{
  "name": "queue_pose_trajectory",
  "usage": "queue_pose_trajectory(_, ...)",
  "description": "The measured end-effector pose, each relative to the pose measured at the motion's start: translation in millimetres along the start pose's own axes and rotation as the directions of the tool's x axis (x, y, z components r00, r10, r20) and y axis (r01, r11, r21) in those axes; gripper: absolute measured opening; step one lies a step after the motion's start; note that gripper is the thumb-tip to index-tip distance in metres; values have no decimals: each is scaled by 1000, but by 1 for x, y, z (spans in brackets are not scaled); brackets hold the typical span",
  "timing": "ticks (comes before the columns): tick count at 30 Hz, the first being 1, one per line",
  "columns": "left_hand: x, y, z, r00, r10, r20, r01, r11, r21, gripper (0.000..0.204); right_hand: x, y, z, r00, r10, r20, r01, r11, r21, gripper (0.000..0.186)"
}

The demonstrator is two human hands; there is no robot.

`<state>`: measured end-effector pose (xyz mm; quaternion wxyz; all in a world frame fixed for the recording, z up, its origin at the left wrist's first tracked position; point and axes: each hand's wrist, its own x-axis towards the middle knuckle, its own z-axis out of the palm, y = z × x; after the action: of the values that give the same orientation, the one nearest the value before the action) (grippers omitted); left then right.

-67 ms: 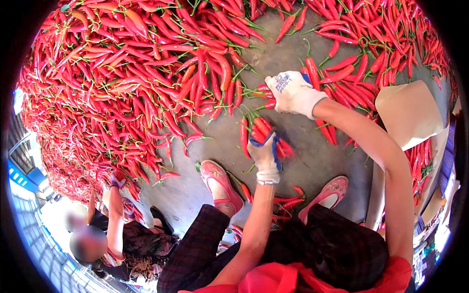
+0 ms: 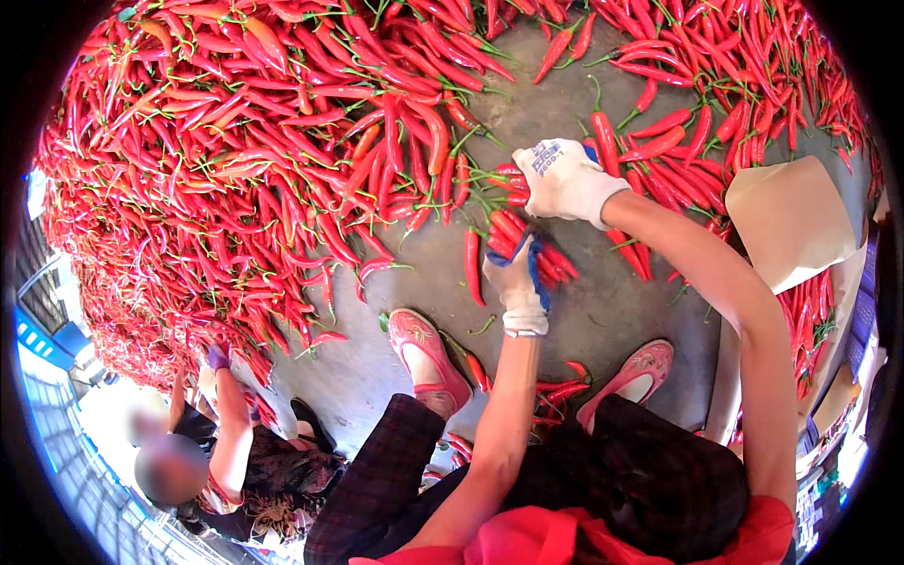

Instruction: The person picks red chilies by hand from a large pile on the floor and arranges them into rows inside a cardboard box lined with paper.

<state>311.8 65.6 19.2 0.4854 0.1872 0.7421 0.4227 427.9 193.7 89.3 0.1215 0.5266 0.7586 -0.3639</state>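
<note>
My left hand [image 2: 517,286], in a white glove with a blue palm, is closed round a bunch of red chili peppers [image 2: 555,266] just above the grey floor. A single chili pepper [image 2: 473,266] lies to its left. Farther off, my right hand [image 2: 562,179], in the same kind of glove, is closed on several chili peppers [image 2: 513,183]. Their green stems point left, and the glove hides most of them. Loose chili peppers [image 2: 659,179] lie to the right of that hand.
A large heap of chili peppers [image 2: 217,169] covers the left and far side. An open cardboard box [image 2: 793,221] with peppers stands at right. My pink shoes [image 2: 426,358] flank a few peppers [image 2: 562,386]. At lower left a co-worker's gloved hand [image 2: 217,357] is at the heap.
My left hand has shifted slightly right with its bunch, away from the single pepper. My right hand has hardly moved. The co-worker's hand has moved a little.
</note>
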Motion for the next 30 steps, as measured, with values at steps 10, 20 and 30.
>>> queue_pose_trajectory(10,20,22,6,934,159,321,-56,950,-308,31,-15,33,14,986,163,-29,-73,588,805,79)
queue_pose_trajectory(20,38,68,-11,478,626,616,-770,636,-50,49,-44,26,63,611,-9,-792,643,589,489,53)
queue_pose_trajectory(30,48,34,-35,796,272,541,-500,798,335,56,-49,24,76,683,101,-723,501,656,565,59)
